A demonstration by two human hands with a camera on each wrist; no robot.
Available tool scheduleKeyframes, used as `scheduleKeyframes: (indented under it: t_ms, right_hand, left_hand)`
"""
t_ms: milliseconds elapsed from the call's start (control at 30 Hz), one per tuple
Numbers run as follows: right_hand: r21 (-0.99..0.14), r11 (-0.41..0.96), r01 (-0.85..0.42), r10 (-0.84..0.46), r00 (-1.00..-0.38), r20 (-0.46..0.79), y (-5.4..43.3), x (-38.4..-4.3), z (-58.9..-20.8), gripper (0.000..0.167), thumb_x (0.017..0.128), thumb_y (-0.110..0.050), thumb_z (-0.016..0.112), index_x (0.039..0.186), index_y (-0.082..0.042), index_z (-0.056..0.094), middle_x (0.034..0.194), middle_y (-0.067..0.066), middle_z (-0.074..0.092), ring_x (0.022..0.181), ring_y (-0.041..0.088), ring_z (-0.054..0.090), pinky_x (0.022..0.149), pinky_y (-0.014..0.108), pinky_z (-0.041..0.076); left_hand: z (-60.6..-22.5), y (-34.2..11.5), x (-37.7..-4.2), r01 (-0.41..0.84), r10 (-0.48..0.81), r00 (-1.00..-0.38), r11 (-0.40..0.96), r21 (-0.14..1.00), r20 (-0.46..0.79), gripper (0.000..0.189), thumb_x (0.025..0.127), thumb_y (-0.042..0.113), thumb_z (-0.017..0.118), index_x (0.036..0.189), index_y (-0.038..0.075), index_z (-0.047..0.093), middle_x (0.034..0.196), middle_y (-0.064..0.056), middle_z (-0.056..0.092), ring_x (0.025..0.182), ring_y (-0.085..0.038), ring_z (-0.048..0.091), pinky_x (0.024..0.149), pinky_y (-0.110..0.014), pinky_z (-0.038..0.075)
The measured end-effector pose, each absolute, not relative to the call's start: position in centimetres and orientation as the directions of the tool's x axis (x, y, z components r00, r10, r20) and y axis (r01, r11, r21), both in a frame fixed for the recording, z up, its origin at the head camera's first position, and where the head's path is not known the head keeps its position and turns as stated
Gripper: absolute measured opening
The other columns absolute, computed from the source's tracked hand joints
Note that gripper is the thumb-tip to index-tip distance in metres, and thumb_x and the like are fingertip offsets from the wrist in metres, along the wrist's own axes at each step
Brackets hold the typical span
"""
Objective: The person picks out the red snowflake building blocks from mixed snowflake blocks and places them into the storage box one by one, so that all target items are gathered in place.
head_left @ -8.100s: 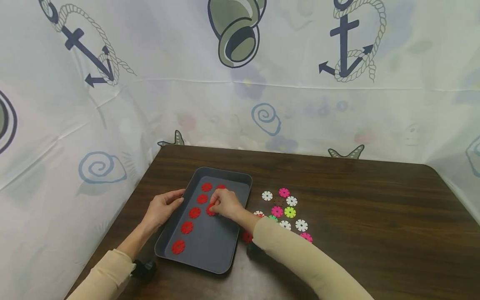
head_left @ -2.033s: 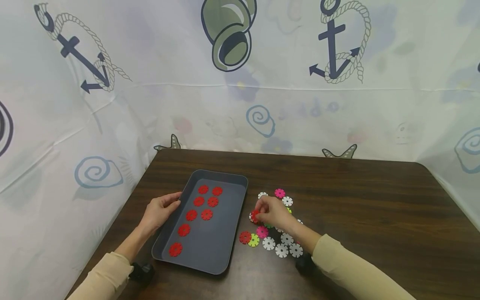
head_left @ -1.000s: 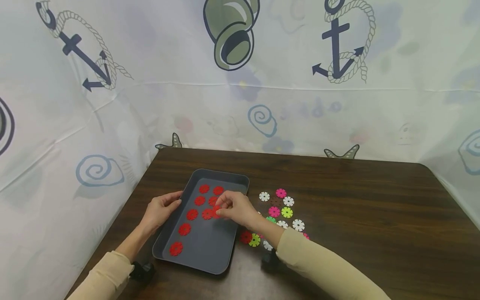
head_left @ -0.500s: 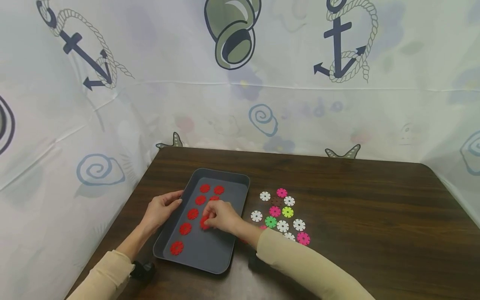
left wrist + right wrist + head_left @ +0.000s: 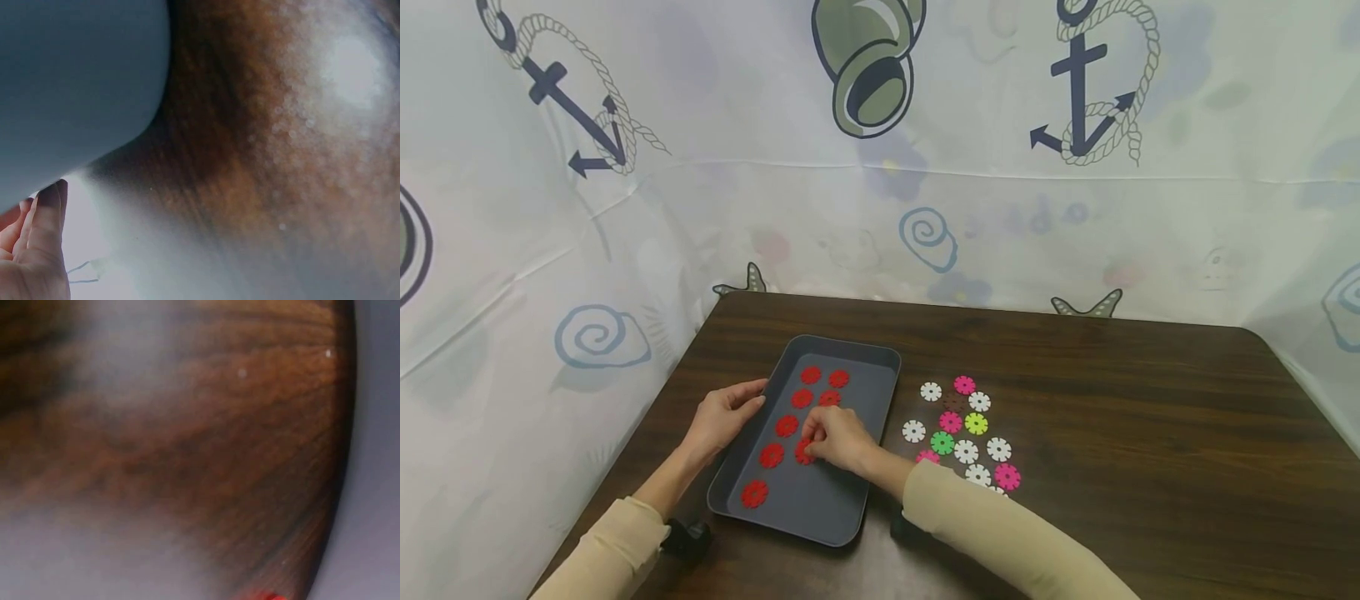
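Note:
A dark grey baking tray (image 5: 820,508) lies on the table, holding two columns of red notched plastic discs (image 5: 755,493). At its left rim is my left hand (image 5: 718,423), thumb and fingers holding the edge. The left wrist view shows those fingers (image 5: 45,225) against the tray's outer side (image 5: 75,81). Over the tray, my right hand (image 5: 841,440) pinches a red disc (image 5: 803,452) at the lower end of the right column, low over or touching the tray floor. Its fingertips partly cover this disc. The right wrist view has no hand in it.
Right of the tray lie loose notched discs: white (image 5: 998,449), pink (image 5: 1007,477), yellow-green (image 5: 976,423), green (image 5: 942,442) and brown (image 5: 953,402). My right forearm (image 5: 992,525) hides part of this group. A patterned cloth (image 5: 880,217) hangs behind the brown table (image 5: 1150,433).
My right hand has picked up a red disc from the loose group, carried it left over the tray and lowered it below the right column. The left hand has stayed at the rim.

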State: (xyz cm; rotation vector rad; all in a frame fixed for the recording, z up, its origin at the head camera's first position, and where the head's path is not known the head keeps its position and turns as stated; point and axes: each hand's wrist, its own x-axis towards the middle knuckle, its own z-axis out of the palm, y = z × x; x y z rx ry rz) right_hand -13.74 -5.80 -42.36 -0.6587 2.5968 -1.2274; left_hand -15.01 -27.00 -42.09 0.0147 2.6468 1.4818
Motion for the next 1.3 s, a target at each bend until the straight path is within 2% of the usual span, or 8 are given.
scheduleKeyframes:
  t_ms: [267, 733, 1067, 1200, 1300]
  right_hand:
    - [-0.729, 0.577, -0.369, -0.477, -0.877, 0.066, -5.9, -13.8, -42.5, 0.014, 0.074, -0.001, 0.077, 0.077, -0.006, 0.064, 0.061, -0.003, 0.057, 0.056, 0.0, 0.044, 0.056, 0.015, 0.036]
    - [-0.721, 0.585, -0.372, -0.461, -0.883, 0.081, -6.0, -13.7, -42.7, 0.015, 0.073, -0.001, 0.077, 0.077, -0.006, 0.064, 0.062, -0.002, 0.056, 0.059, 0.002, 0.045, 0.057, 0.017, 0.037]
    - [-0.797, 0.522, -0.304, -0.425, -0.903, 0.066, -5.7, -13.7, -42.2, 0.01, 0.078, -0.001, 0.073, 0.077, -0.005, 0.063, 0.06, -0.002, 0.056, 0.05, 0.001, 0.045, 0.049, 0.015, 0.039]
    - [-0.863, 0.442, -0.246, -0.419, -0.907, 0.044, -5.3, -13.7, -41.5, 0.008, 0.081, 0.001, 0.069, 0.079, -0.004, 0.063, 0.062, 0.001, 0.059, 0.048, 0.009, 0.056, 0.046, 0.016, 0.045]
    - [-0.9, 0.379, -0.213, -0.412, -0.91, 0.042, -4.8, -13.6, -41.0, 0.006, 0.082, 0.003, 0.067, 0.082, -0.002, 0.063, 0.066, 0.005, 0.062, 0.055, 0.021, 0.064, 0.047, 0.018, 0.048]
  left_hand:
    - [-42.0, -27.0, -15.0, -0.04, 0.066, -0.994, 0.521, 0.852, -0.087, 0.042, 0.095, 0.018, 0.056, 0.133, 0.0, 0.052, 0.125, -0.021, 0.059, 0.102, -0.028, 0.062, 0.068, -0.021, 0.052]
    - [-42.1, -27.0, -15.1, -0.049, 0.053, -0.994, 0.552, 0.832, -0.093, 0.041, 0.096, 0.019, 0.056, 0.133, 0.002, 0.052, 0.125, -0.019, 0.06, 0.103, -0.026, 0.062, 0.07, -0.021, 0.051]
    - [-42.1, -27.0, -14.8, -0.061, 0.055, -0.993, 0.524, 0.849, -0.105, 0.042, 0.096, 0.019, 0.056, 0.133, 0.001, 0.052, 0.124, -0.021, 0.06, 0.098, -0.024, 0.064, 0.068, -0.022, 0.052]
    - [-42.0, -26.9, -14.8, -0.051, 0.056, -0.994, 0.517, 0.854, -0.093, 0.042, 0.095, 0.018, 0.056, 0.133, 0.0, 0.051, 0.124, -0.022, 0.059, 0.099, -0.027, 0.063, 0.068, -0.022, 0.052]
    - [-42.0, -26.9, -14.8, -0.044, 0.058, -0.995, 0.522, 0.852, -0.086, 0.042, 0.095, 0.018, 0.056, 0.133, -0.001, 0.051, 0.124, -0.022, 0.059, 0.1, -0.027, 0.063, 0.068, -0.021, 0.052]
